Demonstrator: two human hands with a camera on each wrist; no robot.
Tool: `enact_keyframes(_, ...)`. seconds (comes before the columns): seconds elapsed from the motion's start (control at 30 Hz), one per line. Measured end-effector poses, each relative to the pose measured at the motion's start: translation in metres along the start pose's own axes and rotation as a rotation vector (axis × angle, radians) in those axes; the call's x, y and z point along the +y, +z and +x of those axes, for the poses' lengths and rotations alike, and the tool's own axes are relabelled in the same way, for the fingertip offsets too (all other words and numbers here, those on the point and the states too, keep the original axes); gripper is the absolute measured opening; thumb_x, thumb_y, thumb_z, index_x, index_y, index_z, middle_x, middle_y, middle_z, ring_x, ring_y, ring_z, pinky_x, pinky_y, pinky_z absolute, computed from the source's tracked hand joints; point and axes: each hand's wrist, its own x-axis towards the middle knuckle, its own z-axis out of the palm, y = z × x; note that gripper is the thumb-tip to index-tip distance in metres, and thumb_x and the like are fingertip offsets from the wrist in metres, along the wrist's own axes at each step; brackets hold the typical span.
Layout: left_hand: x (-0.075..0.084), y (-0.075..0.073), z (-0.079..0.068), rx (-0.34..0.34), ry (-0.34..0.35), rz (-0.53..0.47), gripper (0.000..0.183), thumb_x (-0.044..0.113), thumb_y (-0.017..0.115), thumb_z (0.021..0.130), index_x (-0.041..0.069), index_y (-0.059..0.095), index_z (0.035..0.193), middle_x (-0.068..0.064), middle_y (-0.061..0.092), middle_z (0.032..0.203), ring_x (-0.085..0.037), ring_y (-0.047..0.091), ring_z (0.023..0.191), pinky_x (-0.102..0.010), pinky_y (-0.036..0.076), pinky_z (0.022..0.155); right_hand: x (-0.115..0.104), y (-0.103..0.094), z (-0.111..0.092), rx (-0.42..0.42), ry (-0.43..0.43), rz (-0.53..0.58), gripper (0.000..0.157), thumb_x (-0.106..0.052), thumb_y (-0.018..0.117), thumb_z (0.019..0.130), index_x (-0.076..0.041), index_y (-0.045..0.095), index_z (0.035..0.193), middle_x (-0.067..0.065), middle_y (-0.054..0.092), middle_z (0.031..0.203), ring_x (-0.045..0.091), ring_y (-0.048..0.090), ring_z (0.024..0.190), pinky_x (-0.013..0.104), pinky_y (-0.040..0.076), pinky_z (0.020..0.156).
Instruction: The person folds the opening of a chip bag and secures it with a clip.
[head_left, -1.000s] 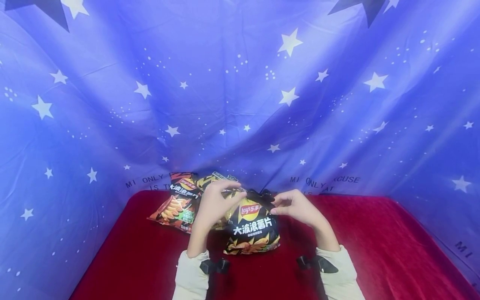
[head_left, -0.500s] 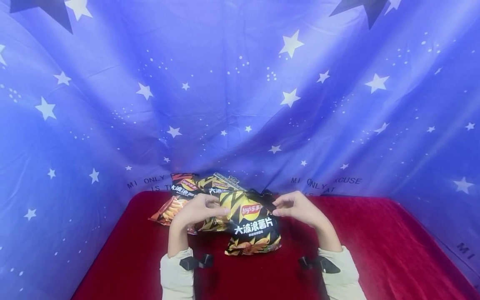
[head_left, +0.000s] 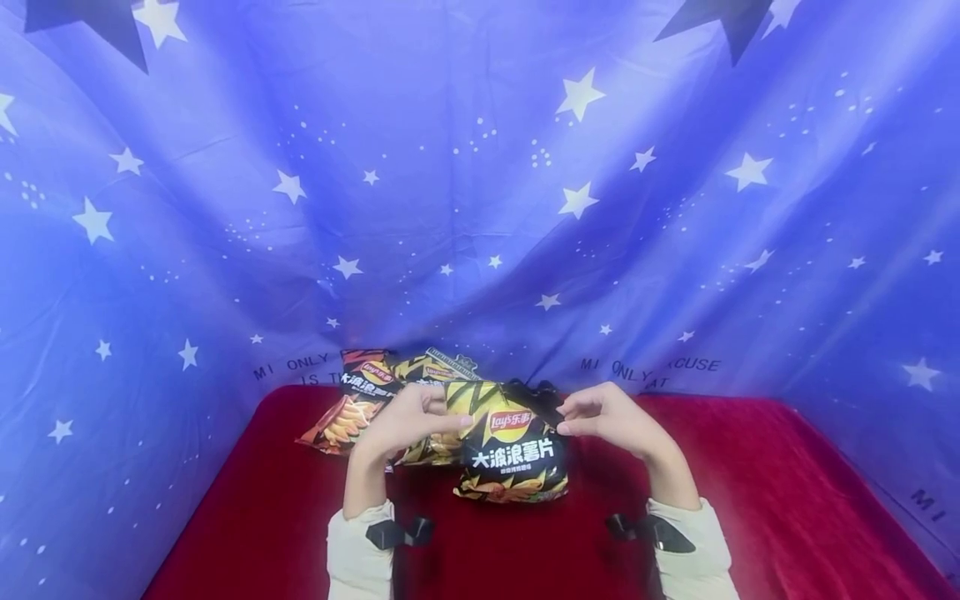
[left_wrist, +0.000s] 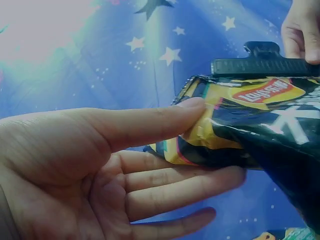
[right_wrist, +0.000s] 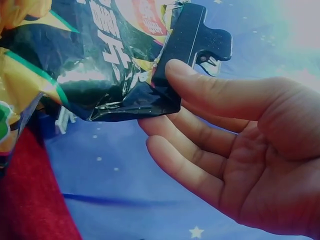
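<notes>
A black and yellow chip bag (head_left: pixel 513 467) hangs upright between the two hands, its front turned this way. A black bag clip (left_wrist: pixel 265 66) sits along its top edge. My left hand (head_left: pixel 401 425) pinches the bag's upper left side, thumb in front and fingers behind, as the left wrist view shows. The right hand (head_left: pixel 618 421) pinches the clip's end and the bag's upper right corner, with the thumb on the black clip (right_wrist: pixel 176 47). Behind the left hand stand a red and black chip bag (head_left: pixel 352 417) and another yellow and black chip bag (head_left: pixel 427 452).
A pale clip (head_left: pixel 452 362) is on top of the rear yellow and black bag. Red cloth (head_left: pixel 750 500) covers the table. Behind it hangs a blue curtain (head_left: pixel 450 208) with stars. Black wrist cameras (head_left: pixel 400 532) are strapped over the light sleeves.
My left hand has come down and left from the bag's top to its left side and now pinches it. The bag and the right hand have shifted slightly right.
</notes>
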Motion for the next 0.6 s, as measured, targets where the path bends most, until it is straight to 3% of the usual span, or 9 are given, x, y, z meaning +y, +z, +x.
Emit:
enact_keyframes(0.2, 0.014, 0.011, 0.002, 0.12, 0.032, -0.038, 0.053, 0.024, 0.081, 0.088, 0.012, 0.032, 0.069, 0.005, 0.027, 0.058, -0.009, 0.028, 0.052, -0.02, 0.03, 0.05, -0.009, -0.01, -0.008, 0.129, -0.024, 0.019, 0.025, -0.008, 0.08, 0.086, 0.003, 0.075, 0.108, 0.017, 0.077, 0.096, 0.007, 0.071, 0.084, 0.028, 0.06, 0.075)
enact_keyframes(0.3, 0.02, 0.022, 0.005, 0.212, 0.061, -0.053, 0.053, 0.026, 0.082, 0.086, 0.012, 0.035, 0.069, 0.003, 0.037, 0.059, -0.009, 0.042, 0.054, -0.021, 0.038, 0.051, -0.012, -0.012, -0.011, 0.235, -0.028, 0.063, 0.027, -0.006, 0.079, 0.086, 0.005, 0.074, 0.11, 0.012, 0.077, 0.098, 0.007, 0.071, 0.083, 0.031, 0.061, 0.074)
enact_keyframes(0.37, 0.022, 0.029, 0.009, 0.285, 0.094, -0.048, 0.051, 0.027, 0.082, 0.086, 0.011, 0.038, 0.069, 0.001, 0.046, 0.062, -0.01, 0.052, 0.059, -0.024, 0.046, 0.057, -0.013, -0.012, -0.012, 0.309, -0.02, 0.1, 0.029, -0.006, 0.078, 0.087, 0.007, 0.073, 0.113, 0.002, 0.078, 0.097, 0.007, 0.071, 0.081, 0.031, 0.061, 0.073)
enact_keyframes(0.47, 0.024, 0.041, 0.015, 0.397, 0.134, -0.076, 0.035, 0.026, 0.082, 0.086, 0.006, 0.055, 0.074, -0.004, 0.065, 0.073, -0.012, 0.066, 0.076, -0.029, 0.055, 0.074, -0.015, -0.012, -0.011, 0.401, -0.005, 0.166, 0.033, -0.005, 0.077, 0.088, 0.011, 0.069, 0.116, -0.012, 0.076, 0.092, 0.006, 0.07, 0.079, 0.028, 0.06, 0.072)
enact_keyframes(0.6, 0.026, 0.052, 0.023, 0.474, 0.157, -0.174, 0.023, 0.019, 0.081, 0.086, 0.005, 0.073, 0.101, -0.01, 0.076, 0.096, -0.013, 0.069, 0.088, -0.034, 0.057, 0.086, -0.017, -0.015, -0.007, 0.491, 0.002, 0.215, 0.037, -0.005, 0.078, 0.088, 0.013, 0.067, 0.119, -0.019, 0.075, 0.085, 0.006, 0.069, 0.076, 0.025, 0.059, 0.07)
